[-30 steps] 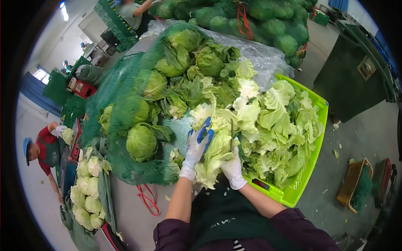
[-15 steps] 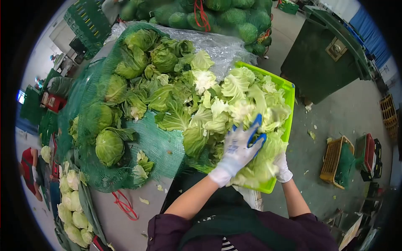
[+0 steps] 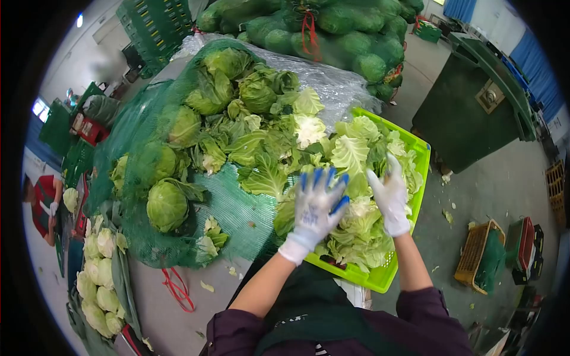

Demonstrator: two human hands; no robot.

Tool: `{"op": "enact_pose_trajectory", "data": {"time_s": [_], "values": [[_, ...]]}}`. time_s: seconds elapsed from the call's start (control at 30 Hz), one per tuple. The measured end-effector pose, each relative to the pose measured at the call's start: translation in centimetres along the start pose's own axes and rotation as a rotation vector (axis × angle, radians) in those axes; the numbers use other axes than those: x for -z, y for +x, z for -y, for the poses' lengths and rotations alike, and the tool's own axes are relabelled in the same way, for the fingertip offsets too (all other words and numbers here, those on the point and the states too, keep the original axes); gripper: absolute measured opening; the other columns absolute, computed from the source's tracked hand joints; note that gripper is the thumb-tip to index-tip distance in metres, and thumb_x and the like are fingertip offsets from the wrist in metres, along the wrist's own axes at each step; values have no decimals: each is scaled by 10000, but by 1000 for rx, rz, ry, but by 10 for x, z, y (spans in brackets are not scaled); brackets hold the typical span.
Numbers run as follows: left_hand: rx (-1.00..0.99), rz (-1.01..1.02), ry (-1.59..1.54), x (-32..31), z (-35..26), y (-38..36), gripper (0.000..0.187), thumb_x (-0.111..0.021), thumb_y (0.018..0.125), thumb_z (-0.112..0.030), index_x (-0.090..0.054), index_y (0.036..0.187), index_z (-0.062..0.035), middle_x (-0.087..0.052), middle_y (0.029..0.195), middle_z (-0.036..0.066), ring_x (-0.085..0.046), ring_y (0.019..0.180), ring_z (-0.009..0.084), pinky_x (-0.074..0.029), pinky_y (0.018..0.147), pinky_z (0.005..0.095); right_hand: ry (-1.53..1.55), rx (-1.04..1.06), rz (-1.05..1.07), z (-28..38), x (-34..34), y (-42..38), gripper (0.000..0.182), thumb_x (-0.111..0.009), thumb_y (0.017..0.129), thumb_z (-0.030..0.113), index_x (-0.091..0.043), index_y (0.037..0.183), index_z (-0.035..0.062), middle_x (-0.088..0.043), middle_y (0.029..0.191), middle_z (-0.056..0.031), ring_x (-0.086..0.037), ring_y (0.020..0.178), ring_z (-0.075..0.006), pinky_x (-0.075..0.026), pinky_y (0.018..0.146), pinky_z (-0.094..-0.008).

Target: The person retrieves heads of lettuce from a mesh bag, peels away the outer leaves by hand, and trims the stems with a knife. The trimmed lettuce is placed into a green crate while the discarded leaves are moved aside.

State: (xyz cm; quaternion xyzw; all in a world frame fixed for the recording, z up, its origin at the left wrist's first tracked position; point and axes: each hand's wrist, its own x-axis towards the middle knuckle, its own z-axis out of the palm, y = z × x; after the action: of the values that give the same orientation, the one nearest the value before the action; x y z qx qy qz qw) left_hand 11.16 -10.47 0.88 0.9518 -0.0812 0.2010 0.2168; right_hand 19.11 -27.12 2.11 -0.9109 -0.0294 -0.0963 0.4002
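Note:
Both of my hands wear white gloves. My left hand (image 3: 319,204), with blue fingertips, is spread open above the left side of a bright green crate (image 3: 422,178). Over the crate's right side, my right hand (image 3: 392,196) has its thumb and fingers apart with nothing in them. Loose cabbage leaves (image 3: 358,240) fill the crate beneath them. To the left, more torn leaves (image 3: 264,181) spread beside several whole cabbages (image 3: 167,204), which sit in and around an opened green mesh sack (image 3: 228,199).
Full mesh sacks of green produce (image 3: 356,35) are piled at the back beside plastic film (image 3: 297,62). A large dark green bin (image 3: 469,95) stands at right. Trimmed cabbages (image 3: 98,291) lie at lower left, near a person in red (image 3: 44,204). A yellow crate (image 3: 478,255) rests on the floor.
My left hand has lifted off the leaves and shifted left. My right hand has come from the crate's outer right edge to above the leaves. The view has shifted slightly.

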Motion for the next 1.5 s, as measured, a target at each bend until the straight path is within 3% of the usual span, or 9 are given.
{"op": "enact_pose_trajectory", "data": {"time_s": [0.1, 0.5, 0.6, 0.7, 0.77, 0.87, 1.03, 1.3, 1.5], "values": [[129, 198, 176, -40, 21, -16, 685, -607, 781, -528, -406, 1396, -305, -257, 1477, 224, -213, 1343, 485, -162, 1075, 618, -88, 94, -35, -2, -56, 40, 743, -723, 771, 379, -407, 1335, 13, -582, 1170, -238, -601, 1014, -365, -486, 851, -394], [94, 637, -305, -47, 15, -70, 611, -605, 829, -447, -410, 1394, -317, -259, 1487, 194, -306, 1324, 435, -237, 1078, 571, -188, 140, 43, -105, -142, 17, 833, -742, 757, 214, -267, 1413, 21, -574, 1141, -285, -575, 972, -444, -471, 824, -443], [79, 154, -590, 24, 42, -64, 560, -650, 838, -307, -475, 1337, -123, -458, 1356, 193, -495, 1184, 364, -397, 1011, 423, -101, 124, 114, -96, -124, 24, 784, -712, 795, 236, -284, 1413, 15, -537, 1246, -258, -568, 1077, -371, -445, 900, -402], [450, -341, -44, 124, 89, -84, 396, -713, 730, -203, -621, 1077, -36, -579, 1131, 189, -536, 1064, 364, -422, 943, 458, -21, 214, 27, -94, -103, 22, 683, -664, 851, 223, -322, 1405, 15, -529, 1283, -206, -576, 1035, -253, -441, 883, -341], [577, -562, 439, 170, 140, -110, 541, -715, 747, -249, -560, 1231, -65, -525, 1186, 200, -503, 1100, 368, -411, 949, 461, 205, 122, -63, -71, -82, 14, 573, -623, 883, 187, -381, 1372, 11, -572, 1211, -156, -563, 897, -195, -447, 820, -301], [920, -473, 782, 194, 188, -134, 608, -722, 767, -237, -502, 1308, -69, -474, 1246, 198, -493, 1148, 336, -451, 937, 431, 298, -6, 30, -39, -80, 3, 473, -604, 898, 156, -452, 1326, 25, -600, 1034, -76, -498, 767, -117, -440, 659, -243], [701, -879, -917, 203, 271, -187, 623, -636, 779, 22, -416, 1361, -21, -482, 1283, 128, -619, 994, 242, -519, 865, 299, 498, 121, 395, 59, -108, -54, 522, -606, 890, 123, -409, 1365, 32, -527, 1222, -105, -513, 638, -82, -489, 564, -207], [697, -781, -1174, 218, 215, -180, 575, -620, 834, -201, -431, 1359, -63, -507, 1295, 100, -495, 1181, 211, -404, 995, 328, 405, 560, 651, 168, -134, -116, 1190, -880, 578, 221, -126, 1492, 111, -623, 1109, -140, -542, 628, -133, -512, 612, -252], [516, -229, -1544, 189, 163, -131, 595, -562, 878, -244, -367, 1411, -66, -412, 1399, 93, -390, 1295, 202, -295, 1085, 329, 541, 1021, 234, 199, -143, -78, 745, -810, 645, 114, -475, 1308, 46, -599, 1212, -143, -640, 754, -240, -511, 669, -287]]}}
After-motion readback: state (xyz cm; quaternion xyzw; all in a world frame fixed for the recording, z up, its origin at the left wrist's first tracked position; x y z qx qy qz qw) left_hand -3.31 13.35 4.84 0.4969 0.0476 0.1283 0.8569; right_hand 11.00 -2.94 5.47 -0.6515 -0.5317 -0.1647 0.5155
